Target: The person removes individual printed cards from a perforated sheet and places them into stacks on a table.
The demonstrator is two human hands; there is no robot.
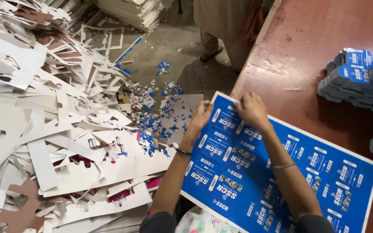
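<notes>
A large blue printed card sheet (pixel 307 172), die-cut into several box blanks with a white border, lies half on the reddish-brown table (pixel 324 30) and overhangs its left edge. My left hand (pixel 200 115) grips the sheet's far left edge, fingers curled over the border. My right hand (pixel 251 108) pinches the sheet's far corner area beside it, pressing on the card near the table edge. Both forearms reach across the sheet; each wrist wears a thin bangle.
A big heap of white card offcuts (pixel 44 121) covers the floor at left, with small blue scraps (pixel 165 112) scattered on the concrete. Stacks of blue separated blanks (pixel 359 77) sit on the table's right. Another person's legs (pixel 221 30) stand beyond the table. White sheet stacks (pixel 130 11) lie behind.
</notes>
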